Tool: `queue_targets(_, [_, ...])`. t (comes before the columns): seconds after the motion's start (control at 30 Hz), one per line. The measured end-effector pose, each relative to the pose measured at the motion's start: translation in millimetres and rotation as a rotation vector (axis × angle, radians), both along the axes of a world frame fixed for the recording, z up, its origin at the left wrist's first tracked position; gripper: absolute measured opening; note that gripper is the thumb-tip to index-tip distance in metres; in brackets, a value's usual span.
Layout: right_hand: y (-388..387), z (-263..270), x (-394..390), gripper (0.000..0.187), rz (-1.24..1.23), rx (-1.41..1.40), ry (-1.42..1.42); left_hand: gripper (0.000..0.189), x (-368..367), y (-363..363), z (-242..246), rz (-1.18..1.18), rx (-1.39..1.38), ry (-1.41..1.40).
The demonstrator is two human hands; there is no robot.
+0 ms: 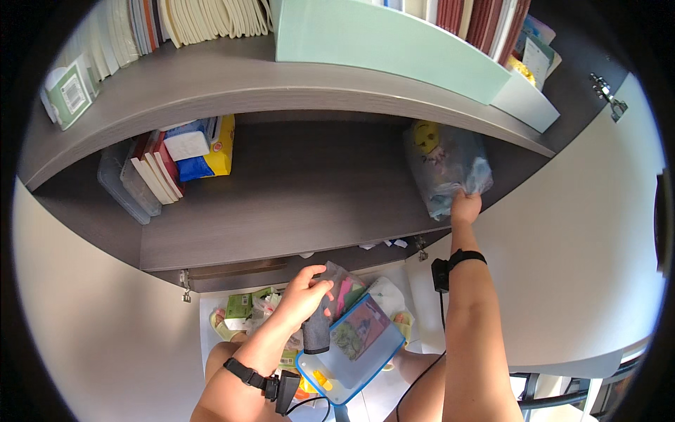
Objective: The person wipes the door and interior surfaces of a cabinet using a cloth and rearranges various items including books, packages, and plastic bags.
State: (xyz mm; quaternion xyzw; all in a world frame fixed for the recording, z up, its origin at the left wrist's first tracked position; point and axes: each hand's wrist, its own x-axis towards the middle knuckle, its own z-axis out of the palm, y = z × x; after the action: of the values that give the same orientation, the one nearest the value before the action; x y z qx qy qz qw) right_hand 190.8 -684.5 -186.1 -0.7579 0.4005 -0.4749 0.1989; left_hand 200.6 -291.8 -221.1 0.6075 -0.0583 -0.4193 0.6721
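My right hand (466, 207) grips the near end of a clear plastic bag (448, 169) at the right of the middle shelf. A yellow face-like item and pale blue items show through the plastic. My left hand (305, 295) is low, in front of the cabinet, its fingers curled around a dark grey cloth sleeve-like item (317, 332) that hangs downward. What is inside this item is hidden. Below and to the right of it, a translucent blue-edged plastic case (377, 337) leans at a slant. Behind the left fingers is a clear pouch (343, 287) with pink and green contents.
Books (158, 163), a yellow-and-blue packet (220, 147) and clear plastic containers (124, 179) stand at the shelf's left. Above, the upper shelf (227, 68) holds books and a pale green file box (369, 47). Cabinet doors (569, 237) flank both sides. A green box (238, 308) sits below.
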Motion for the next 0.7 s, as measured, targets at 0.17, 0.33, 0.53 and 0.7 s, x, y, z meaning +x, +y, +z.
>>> queue_targets(0.17, [-71.7,-11.8,9.0,0.037,-0.153,0.264,0.28,0.042,-2.2,-15.0,-8.2,0.001,0.011,0.032])
queue_targets(0.33, [-44.4,-2.2,13.9,0.054,-0.224,0.336,0.286,0.04,-0.6,-8.8,-8.0,-0.041,0.062,0.005])
queue_targets(0.53, [-9.0,-9.4,-19.6,0.076,-0.122,0.278,0.244,0.035,1.1,-3.1,-3.9,-0.001,0.021,-0.024])
queue_targets(0.7, [13.2,-23.5,-61.0,0.093,-0.115,0.264,0.173,0.032,-11.9,-1.8,-1.3,0.02,-0.006,-0.048])
